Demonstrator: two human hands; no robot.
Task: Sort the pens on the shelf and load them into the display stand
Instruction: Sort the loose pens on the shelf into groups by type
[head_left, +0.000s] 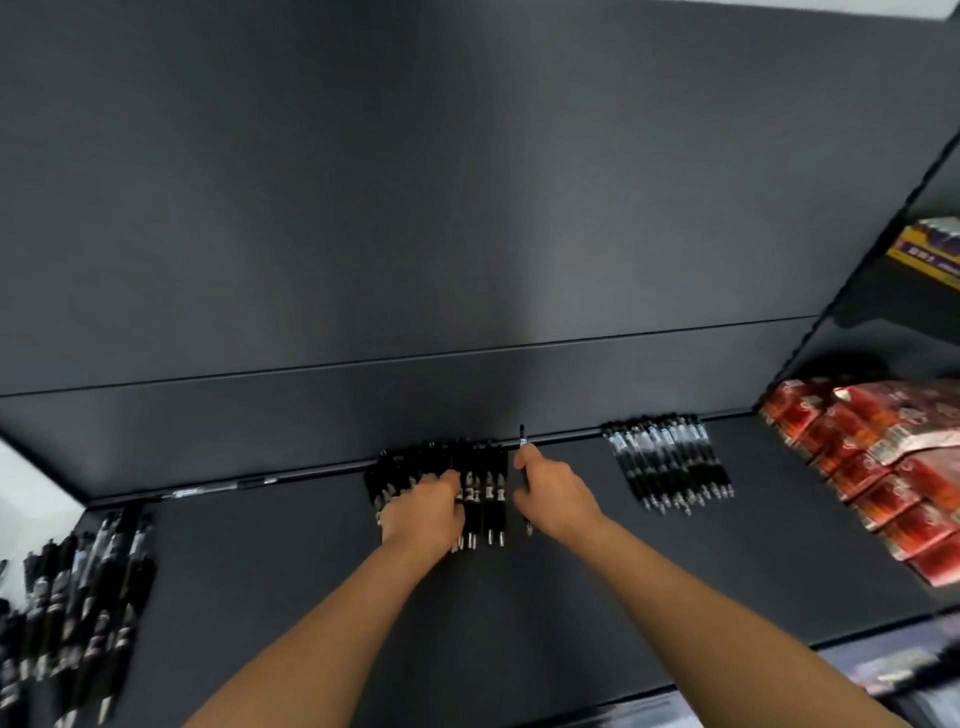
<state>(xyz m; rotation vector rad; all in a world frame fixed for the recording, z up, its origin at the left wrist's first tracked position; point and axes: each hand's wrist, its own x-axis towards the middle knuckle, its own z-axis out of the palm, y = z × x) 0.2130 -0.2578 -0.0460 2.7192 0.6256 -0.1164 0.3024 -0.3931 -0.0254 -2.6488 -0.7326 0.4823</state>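
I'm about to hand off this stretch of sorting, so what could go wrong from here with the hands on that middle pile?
The left hand rests on the middle pen row; a nudge could scatter it. The single pen pinched in the right hand could slip and roll along the shelf. The loose pile at the shelf's left end may spill off the front edge.

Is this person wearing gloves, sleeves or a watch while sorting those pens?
No. The left hand and right hand are bare, with no gloves. Both forearms are uncovered as far as the picture shows. No watch, bracelet or ring is visible, though the image is slightly blurred.
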